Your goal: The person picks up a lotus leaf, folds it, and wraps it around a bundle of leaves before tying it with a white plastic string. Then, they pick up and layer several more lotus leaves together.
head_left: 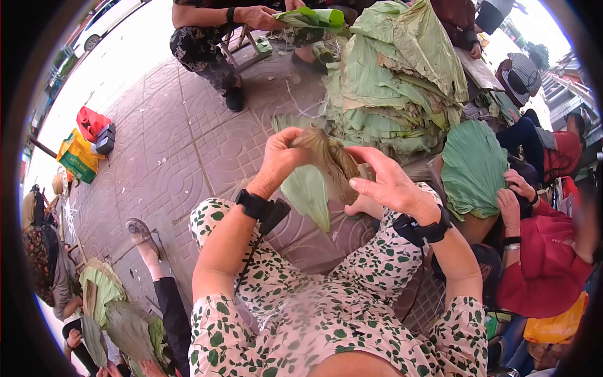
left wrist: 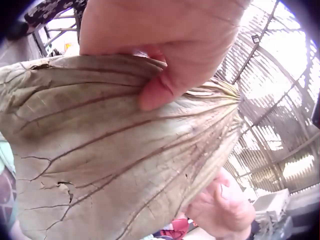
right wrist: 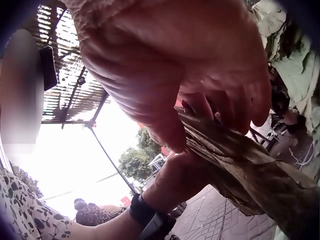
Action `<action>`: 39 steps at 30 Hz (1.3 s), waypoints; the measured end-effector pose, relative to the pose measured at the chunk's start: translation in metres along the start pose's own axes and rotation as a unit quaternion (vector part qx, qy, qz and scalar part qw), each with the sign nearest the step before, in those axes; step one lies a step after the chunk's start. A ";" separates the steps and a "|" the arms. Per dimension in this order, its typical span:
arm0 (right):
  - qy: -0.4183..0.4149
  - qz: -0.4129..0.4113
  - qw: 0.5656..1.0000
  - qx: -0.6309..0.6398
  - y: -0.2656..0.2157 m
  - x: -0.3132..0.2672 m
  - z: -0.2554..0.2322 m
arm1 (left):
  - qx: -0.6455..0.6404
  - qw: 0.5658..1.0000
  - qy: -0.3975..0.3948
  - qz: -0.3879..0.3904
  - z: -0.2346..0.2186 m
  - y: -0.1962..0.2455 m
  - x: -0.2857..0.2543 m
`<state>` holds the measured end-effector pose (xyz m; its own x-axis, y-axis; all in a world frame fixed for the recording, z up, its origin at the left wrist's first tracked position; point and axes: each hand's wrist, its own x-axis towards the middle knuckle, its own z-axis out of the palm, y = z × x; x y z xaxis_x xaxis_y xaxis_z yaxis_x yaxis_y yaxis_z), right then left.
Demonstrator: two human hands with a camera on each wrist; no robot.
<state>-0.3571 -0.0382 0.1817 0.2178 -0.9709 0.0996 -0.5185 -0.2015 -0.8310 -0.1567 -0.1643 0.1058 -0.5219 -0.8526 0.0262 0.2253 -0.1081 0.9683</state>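
Note:
A large leaf (head_left: 314, 182), green on one side and brownish on the other, hangs folded between both hands in the head view. My left hand (head_left: 284, 157) pinches its gathered top, thumb (left wrist: 165, 85) pressed on the veined pale surface of the leaf (left wrist: 110, 150). My right hand (head_left: 386, 182) grips the leaf's other edge, with fingers (right wrist: 210, 105) curled over the dry brown fold of the leaf (right wrist: 240, 160). Both hands are raised above my lap in a spotted dress (head_left: 326, 301).
A tall stack of green leaves (head_left: 396, 81) stands ahead on the paved ground (head_left: 182, 138). A person in red (head_left: 540, 251) at right holds another leaf (head_left: 474, 166). A seated person (head_left: 213, 31) ahead handles a leaf. More leaves (head_left: 107, 308) lie at lower left.

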 end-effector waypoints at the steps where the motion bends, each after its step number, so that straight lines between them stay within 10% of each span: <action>1: -0.016 0.011 0.999 0.033 0.001 0.004 0.003 | -0.032 0.999 0.012 -0.012 0.004 0.000 0.000; 9: -0.069 0.074 0.987 0.124 0.022 0.038 0.013 | 0.041 0.997 0.048 -0.047 0.001 -0.010 -0.002; 11: -0.020 0.099 0.993 0.060 0.031 0.044 0.013 | 0.352 0.913 0.164 0.124 -0.005 -0.023 -0.001; 15: 0.098 0.084 0.988 0.086 0.055 0.054 0.018 | 0.265 0.958 0.106 0.008 -0.006 -0.018 -0.005; 21: 0.016 0.045 0.998 0.044 0.040 0.048 0.048 | 0.063 0.991 -0.108 -0.051 0.022 -0.017 -0.011; 29: -0.028 0.070 0.992 0.099 0.045 0.036 0.043 | -0.119 0.973 0.072 -0.184 0.009 -0.031 -0.007; 36: 0.128 0.046 0.979 -0.152 0.088 0.035 0.035 | -0.052 0.990 0.037 -0.126 0.018 -0.024 -0.015; 39: 0.148 0.072 0.984 -0.070 0.072 0.033 0.029 | -0.005 0.992 0.013 -0.123 0.015 -0.025 -0.016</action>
<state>-0.3633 -0.0811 0.1093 -0.1064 -0.9816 0.1585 -0.6404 -0.0543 -0.7662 -0.1665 -0.1404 0.0854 -0.5411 -0.8125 -0.2169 0.1024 -0.3197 0.9420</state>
